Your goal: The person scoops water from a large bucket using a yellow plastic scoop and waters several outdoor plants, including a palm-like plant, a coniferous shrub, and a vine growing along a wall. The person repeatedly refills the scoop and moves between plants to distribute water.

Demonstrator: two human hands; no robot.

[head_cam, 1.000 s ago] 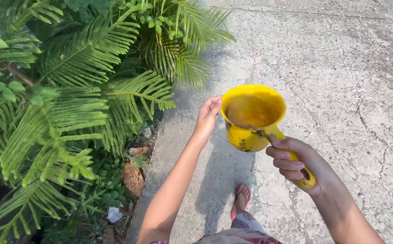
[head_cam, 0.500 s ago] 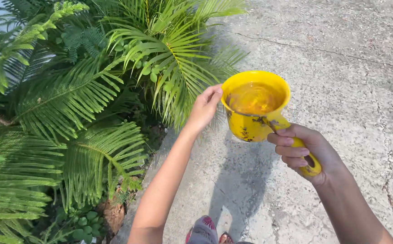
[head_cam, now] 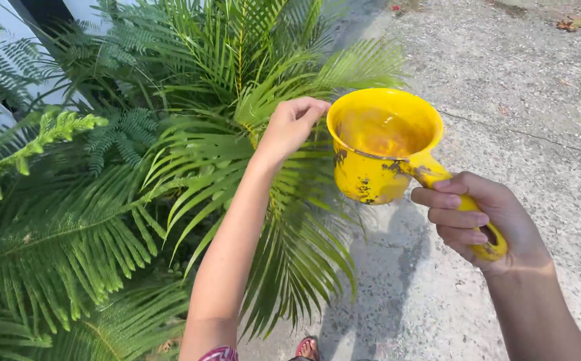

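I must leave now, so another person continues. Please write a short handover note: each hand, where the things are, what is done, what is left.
Right hand: closed around the handle of the yellow dipper, holding it up beside the palm fronds.
Left hand: fingertips touching the dipper's rim.
Dipper: holds water, bowl roughly upright, above the edge of the concrete ground.
Done: dipper brought to the plants.
Left: water not yet poured.

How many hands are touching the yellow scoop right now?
2. The right hand wraps the handle of the yellow scoop, and the left hand rests its fingertips on the rim, above the palm fronds.
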